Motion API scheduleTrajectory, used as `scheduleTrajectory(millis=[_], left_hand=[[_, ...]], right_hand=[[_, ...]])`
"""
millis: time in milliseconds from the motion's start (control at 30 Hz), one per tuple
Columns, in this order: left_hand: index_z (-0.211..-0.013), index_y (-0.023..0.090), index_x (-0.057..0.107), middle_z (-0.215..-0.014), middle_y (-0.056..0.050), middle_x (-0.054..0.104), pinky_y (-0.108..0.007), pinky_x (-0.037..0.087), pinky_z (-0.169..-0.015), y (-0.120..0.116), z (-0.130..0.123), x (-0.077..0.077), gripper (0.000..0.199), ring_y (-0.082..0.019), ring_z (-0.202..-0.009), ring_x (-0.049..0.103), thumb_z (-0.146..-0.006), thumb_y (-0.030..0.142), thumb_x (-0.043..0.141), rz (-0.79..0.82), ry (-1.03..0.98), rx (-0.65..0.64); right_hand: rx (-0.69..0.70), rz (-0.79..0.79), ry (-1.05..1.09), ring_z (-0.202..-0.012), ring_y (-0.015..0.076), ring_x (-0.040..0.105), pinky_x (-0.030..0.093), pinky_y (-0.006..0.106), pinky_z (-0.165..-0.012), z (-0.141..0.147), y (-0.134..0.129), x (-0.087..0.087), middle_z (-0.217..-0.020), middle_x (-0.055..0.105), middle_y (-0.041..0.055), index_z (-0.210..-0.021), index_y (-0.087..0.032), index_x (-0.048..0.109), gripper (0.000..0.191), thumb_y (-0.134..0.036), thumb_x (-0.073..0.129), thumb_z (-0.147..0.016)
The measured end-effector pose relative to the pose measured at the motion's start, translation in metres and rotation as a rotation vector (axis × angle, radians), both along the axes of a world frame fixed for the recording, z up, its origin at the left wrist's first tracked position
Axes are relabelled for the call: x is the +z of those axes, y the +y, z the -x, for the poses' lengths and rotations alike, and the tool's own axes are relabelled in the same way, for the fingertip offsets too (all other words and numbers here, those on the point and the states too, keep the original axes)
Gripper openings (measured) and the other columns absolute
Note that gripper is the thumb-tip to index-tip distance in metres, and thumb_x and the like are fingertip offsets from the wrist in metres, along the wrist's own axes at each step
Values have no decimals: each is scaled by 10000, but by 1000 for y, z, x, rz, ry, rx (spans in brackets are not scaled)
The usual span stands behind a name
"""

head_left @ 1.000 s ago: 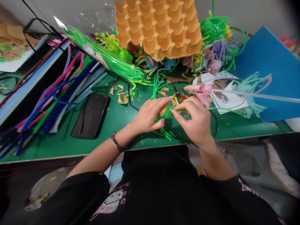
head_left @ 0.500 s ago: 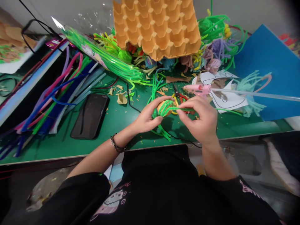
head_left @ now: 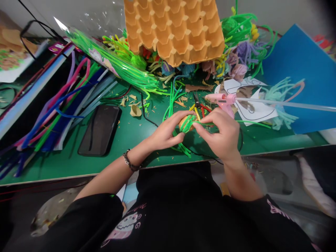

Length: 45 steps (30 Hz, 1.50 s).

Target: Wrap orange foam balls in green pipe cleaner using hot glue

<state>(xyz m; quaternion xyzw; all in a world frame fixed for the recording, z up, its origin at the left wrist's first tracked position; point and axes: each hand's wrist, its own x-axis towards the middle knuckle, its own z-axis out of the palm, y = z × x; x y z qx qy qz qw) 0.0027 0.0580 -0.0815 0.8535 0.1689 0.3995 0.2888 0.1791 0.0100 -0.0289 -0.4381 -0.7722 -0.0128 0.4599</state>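
Beside the green-striped piece [head_left: 187, 123] being gripped by the left hand [head_left: 166, 133], a green pipe cleaner [head_left: 252, 123] — running rightward — is being pinched by the right hand [head_left: 223, 134].

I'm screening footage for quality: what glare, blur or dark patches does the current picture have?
Head view: glare streaks the clear plastic bag; the right forearm looks smeared; the upper right corner falls to black; the black shirt swallows most fold detail.

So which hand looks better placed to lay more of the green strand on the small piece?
Probably the right hand: its fingertips pinch the green strand beside the small piece, while the left hand holds that piece.
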Motion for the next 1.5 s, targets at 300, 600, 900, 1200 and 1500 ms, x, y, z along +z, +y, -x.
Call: scheduleTrajectory(millis=[300, 600, 900, 1200, 1500], left_hand=[[-1361, 167, 342, -1273, -160, 524, -443, 442, -1007, -3, -2, -3, 580, -261, -1176, 525, -896, 509, 393, 108, -95, -52], [-1257, 160, 428, -1182, -134, 565, -398, 494, -935, -4, -1, -2, 468, -221, -1087, 572, -920, 478, 360, 71, -98, -19], [-1234, 171, 452, -1173, -128, 579, -410, 500, -931, -4, -1, -3, 446, -231, -1089, 578, -931, 471, 317, 77, -102, -24], [-1214, 181, 453, -1096, -113, 561, -426, 507, -883, -3, -2, -2, 421, -223, -1026, 566, -929, 461, 320, 68, -117, -61], [-1245, 197, 427, -1114, -113, 531, -428, 489, -909, -3, -2, 0, 405, -225, -1049, 535, -931, 440, 343, 46, -136, -101]], right_hand=[[-9, -50, -67, -597, 108, 480, 373, 254, -529, 4, -1, -1, -630, 511, -27, -686, -208, 507, 176, -195, 618, -822], [-4, -74, -68, -595, 111, 459, 371, 256, -532, 9, -3, -3, -614, 473, -26, -667, -205, 484, 205, -169, 629, -807], [-21, -74, -80, -589, 113, 445, 373, 254, -531, 11, -5, -4, -611, 463, -26, -658, -211, 470, 215, -180, 612, -816], [-10, -66, -62, -597, 115, 462, 383, 256, -538, 9, -7, -4, -622, 477, -24, -669, -208, 493, 192, -176, 625, -804], [15, -46, -37, -607, 115, 481, 395, 254, -540, 8, -8, -5, -640, 498, -20, -683, -206, 495, 177, -181, 628, -798]])
